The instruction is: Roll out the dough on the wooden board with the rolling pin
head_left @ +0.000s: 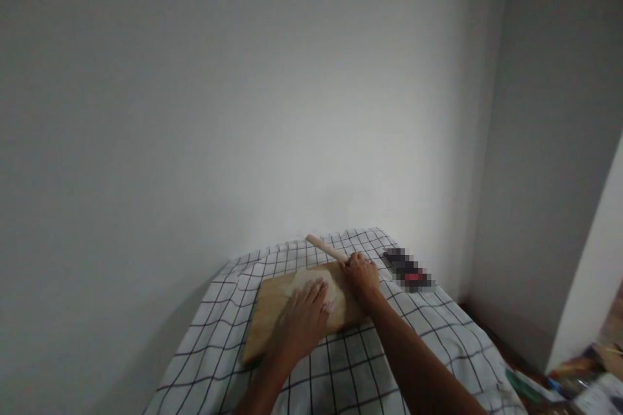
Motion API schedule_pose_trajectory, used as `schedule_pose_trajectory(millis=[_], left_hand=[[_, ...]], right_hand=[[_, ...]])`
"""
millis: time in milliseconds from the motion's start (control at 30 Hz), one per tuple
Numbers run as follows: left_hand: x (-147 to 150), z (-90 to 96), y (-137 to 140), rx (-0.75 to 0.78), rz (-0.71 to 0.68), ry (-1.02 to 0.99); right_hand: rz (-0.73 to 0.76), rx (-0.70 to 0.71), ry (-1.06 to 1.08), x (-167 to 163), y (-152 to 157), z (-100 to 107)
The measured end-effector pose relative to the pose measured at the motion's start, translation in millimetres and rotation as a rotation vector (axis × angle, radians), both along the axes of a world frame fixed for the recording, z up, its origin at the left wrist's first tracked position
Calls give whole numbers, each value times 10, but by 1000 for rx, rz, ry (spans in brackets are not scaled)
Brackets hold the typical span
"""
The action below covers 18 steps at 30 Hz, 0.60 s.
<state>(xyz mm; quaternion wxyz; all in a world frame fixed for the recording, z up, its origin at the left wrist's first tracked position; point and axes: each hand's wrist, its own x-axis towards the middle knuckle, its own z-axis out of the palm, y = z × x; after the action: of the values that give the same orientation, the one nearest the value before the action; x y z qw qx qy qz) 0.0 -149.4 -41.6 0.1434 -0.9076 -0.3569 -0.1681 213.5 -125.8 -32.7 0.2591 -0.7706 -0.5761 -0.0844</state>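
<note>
A pale, flattened sheet of dough (pixel 299 280) lies on a wooden board (pixel 267 311). My left hand (pixel 307 308) rests on the dough with its fingers stretched out, covering its near part. At the board's far right, my right hand (pixel 361 277) is closed around the near end of a wooden rolling pin (pixel 325 247). The pin slants away to the left, past the board's far edge. Its gripped end is hidden under my fingers.
A white cloth with dark checks (pixel 214 331) covers the table. On its right side lies a dark, pixelated object (pixel 407 270). A pale wall (pixel 292 110) stands behind the table. Mixed items (pixel 584 382) lie at the lower right, beyond the table.
</note>
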Motion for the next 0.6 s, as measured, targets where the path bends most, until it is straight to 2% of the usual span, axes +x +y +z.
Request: schedule_pose_trajectory(millis=[100, 300, 367, 467, 500, 600], left_hand=[[25, 12, -122, -70, -6, -58], [-33, 69, -338, -271, -153, -175], [-96, 146, -366, -202, -135, -268], [-218, 307, -283, 23, -53, -374], [-260, 353, -219, 54, -3, -378], [-371, 386, 23, 21, 186, -328]], right_hand=[[43, -2, -28, -23, -83, 78], [195, -103, -112, -116, -317, 249], [232, -121, -127, -150, -410, 270], [289, -122, -142, -172, -546, 267], [309, -120, -152, -170, -582, 260], [389, -125, -203, -152, -643, 225]])
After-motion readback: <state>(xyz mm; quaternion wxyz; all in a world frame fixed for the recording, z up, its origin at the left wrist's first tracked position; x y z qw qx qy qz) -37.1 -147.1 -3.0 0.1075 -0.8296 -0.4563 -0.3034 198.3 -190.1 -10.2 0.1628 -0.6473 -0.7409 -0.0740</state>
